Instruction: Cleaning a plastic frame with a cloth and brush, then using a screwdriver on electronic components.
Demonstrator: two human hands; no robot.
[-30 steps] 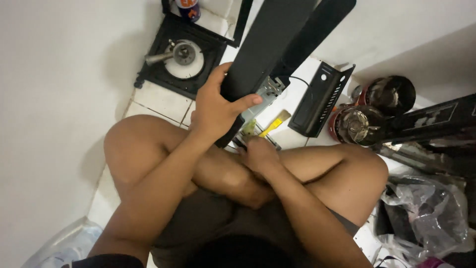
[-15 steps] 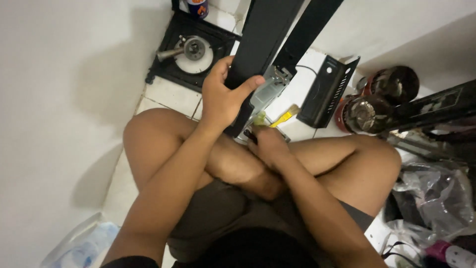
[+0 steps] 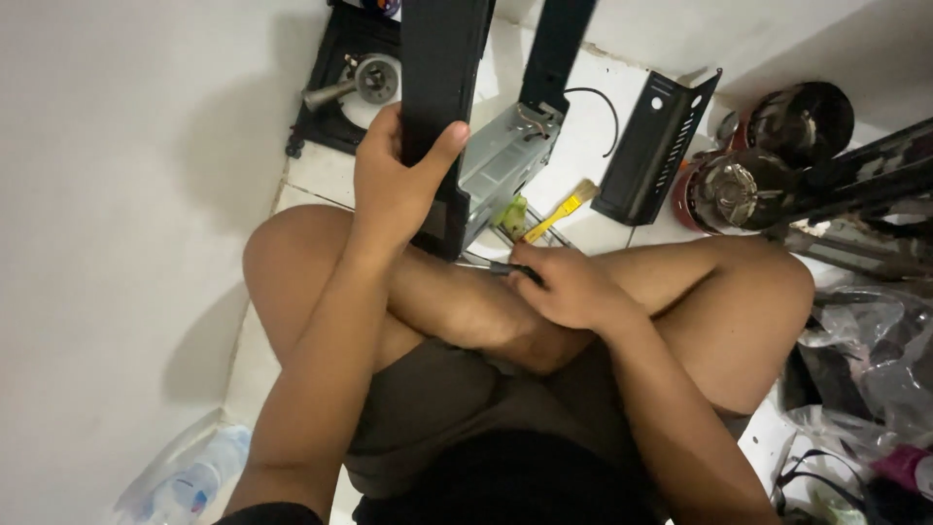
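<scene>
Right hand (image 3: 569, 287) clenches a dark-handled tool (image 3: 510, 269) over crossed legs. Left hand (image 3: 394, 185) grips an upright black panel (image 3: 439, 107), blocking the grey metal chassis (image 3: 505, 160). Beyond: yellow brush (image 3: 562, 211), perforated black bracket (image 3: 653, 146).

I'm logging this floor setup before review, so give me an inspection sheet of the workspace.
Surface: white tiled floor; the person sits cross-legged on it.
Job's things: long black panel held upright; grey metal chassis beside it; dark tool over the shin.
Clutter: yellow brush, black vented bracket, black tray with a disc part, two dark round parts, plastic bags, bottle.
Grippers: left hand grips the panel; right hand closed on the tool.
Cables: black wire from the chassis.
Surroundings: white wall on the left.
</scene>
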